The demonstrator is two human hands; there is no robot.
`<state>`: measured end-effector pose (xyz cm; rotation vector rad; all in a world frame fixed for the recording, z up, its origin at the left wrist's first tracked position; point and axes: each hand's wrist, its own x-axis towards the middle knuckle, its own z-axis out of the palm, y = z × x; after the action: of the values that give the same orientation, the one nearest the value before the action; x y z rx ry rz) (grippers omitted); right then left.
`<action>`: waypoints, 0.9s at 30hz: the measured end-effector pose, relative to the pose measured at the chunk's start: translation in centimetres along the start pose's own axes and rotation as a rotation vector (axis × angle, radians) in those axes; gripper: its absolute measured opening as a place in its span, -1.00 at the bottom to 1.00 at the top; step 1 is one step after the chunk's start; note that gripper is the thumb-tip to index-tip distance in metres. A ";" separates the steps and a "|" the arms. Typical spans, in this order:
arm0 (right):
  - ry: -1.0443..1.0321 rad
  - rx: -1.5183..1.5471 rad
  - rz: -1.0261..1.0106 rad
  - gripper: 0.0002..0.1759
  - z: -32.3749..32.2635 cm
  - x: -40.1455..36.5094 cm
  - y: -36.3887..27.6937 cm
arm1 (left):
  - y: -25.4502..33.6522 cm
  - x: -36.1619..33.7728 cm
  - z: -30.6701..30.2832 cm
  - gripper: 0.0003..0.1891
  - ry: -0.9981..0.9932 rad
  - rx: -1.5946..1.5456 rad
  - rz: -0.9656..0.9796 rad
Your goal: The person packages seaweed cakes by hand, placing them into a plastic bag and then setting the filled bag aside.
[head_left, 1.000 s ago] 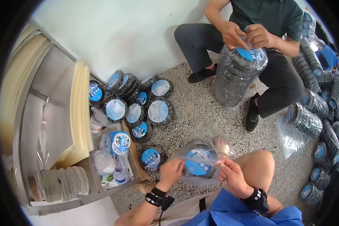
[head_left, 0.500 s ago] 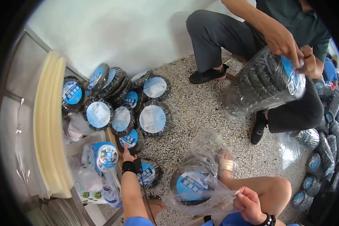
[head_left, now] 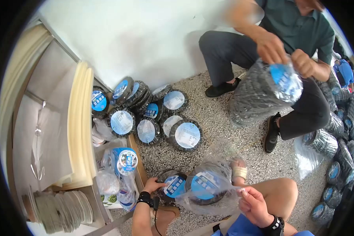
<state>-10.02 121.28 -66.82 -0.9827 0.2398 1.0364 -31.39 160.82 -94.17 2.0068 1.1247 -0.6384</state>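
Note:
Low by the box edge, my left hand (head_left: 155, 185) grips the rim of a round black pack (head_left: 174, 186) with a blue printed label. Right beside it stands a clear plastic bag (head_left: 220, 196), with a similar blue-labelled black pack (head_left: 203, 184) inside. My right hand (head_left: 254, 201) pinches the bag's rim between thumb and fingers, pulling the film taut to the right. The far part of the bag lies crumpled over the floor. My left fingertips are partly hidden by the pack.
More round black packs (head_left: 187, 135) are piled by the wall. A co-worker (head_left: 291, 31) sits opposite, both hands on a tall bagged stack (head_left: 259, 94). Bagged stacks (head_left: 320, 143) line the right side. A shelf with pale sheets (head_left: 80, 126) and bagged white-blue containers (head_left: 126, 162) stand left.
My left hand has come down and right, from a pack near the pile to one beside the bag. My right hand keeps its pinch. The co-worker's bagged stack is tipped more upright.

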 end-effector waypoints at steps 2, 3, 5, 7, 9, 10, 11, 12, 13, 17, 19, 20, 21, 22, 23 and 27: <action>0.134 -0.026 -0.047 -0.77 -0.3 -0.7 0.1 | 3.1 -2.2 -2.3 -0.20 0.130 -0.028 0.083; 0.055 0.041 -0.047 -0.76 -0.8 -1.1 -0.2 | 4.5 -4.1 -3.2 -0.29 0.239 -0.059 0.156; 0.053 0.063 -0.054 -0.72 -2.1 -2.2 -0.1 | 9.7 -11.1 -6.6 -0.51 0.346 -0.759 0.261; 0.078 0.098 -0.067 -0.70 -2.2 -3.2 -0.6 | 11.4 -16.2 -7.7 -0.60 0.114 -1.513 0.390; -0.031 0.196 -0.122 -0.71 -2.1 -2.0 -0.7 | 13.5 -22.1 -7.3 -0.60 0.100 -1.200 0.482; -0.044 0.214 -0.144 -0.71 -2.1 -1.9 -0.3 | 17.7 -26.3 -7.7 -0.59 0.163 -0.588 0.756; -0.036 -0.067 -0.294 -0.71 -2.2 -2.0 0.5 | 21.6 -29.7 -6.8 -0.58 0.224 0.046 0.963; -0.023 -0.352 -0.437 -0.71 -2.3 -2.5 1.2 | 22.9 -30.3 -4.2 -0.55 0.241 0.244 1.028; -0.130 -0.686 -0.646 -0.72 -2.3 -3.3 2.0 | 23.6 -30.6 -1.9 -0.52 0.264 0.440 1.075; -0.213 -1.138 -0.851 -0.76 -2.6 -6.6 2.2 | 21.9 -26.7 1.8 -0.55 0.085 -0.243 0.505; -0.182 -1.127 -0.739 -0.75 -2.6 -7.7 0.7 | 20.1 -25.2 3.0 -0.56 0.039 -0.702 0.350; -0.252 -0.856 -0.505 -0.76 -2.3 -8.7 -0.3 | 20.1 -25.1 3.5 -0.55 -0.027 -1.066 0.148; -0.311 -0.577 -0.267 -0.77 -2.0 -8.9 -0.8 | 19.9 -24.9 3.8 -0.55 -0.100 -1.415 -0.067; -0.381 -0.432 -0.291 -0.77 -1.7 -8.4 0.1 | 19.7 -23.9 5.1 -0.49 0.050 -1.242 -0.019; -0.397 -0.428 -0.296 -0.77 -1.2 -7.9 0.0 | 19.6 -23.6 5.7 -0.47 0.261 -0.630 0.468; -0.233 -0.107 -0.353 -0.78 -1.9 -6.1 -3.2 | 25.9 -25.6 -1.5 -0.57 0.257 0.289 0.627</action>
<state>-10.15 115.65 -62.51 -0.9492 -0.1787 0.8349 -21.43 140.24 -65.82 2.5713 0.4895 -0.2242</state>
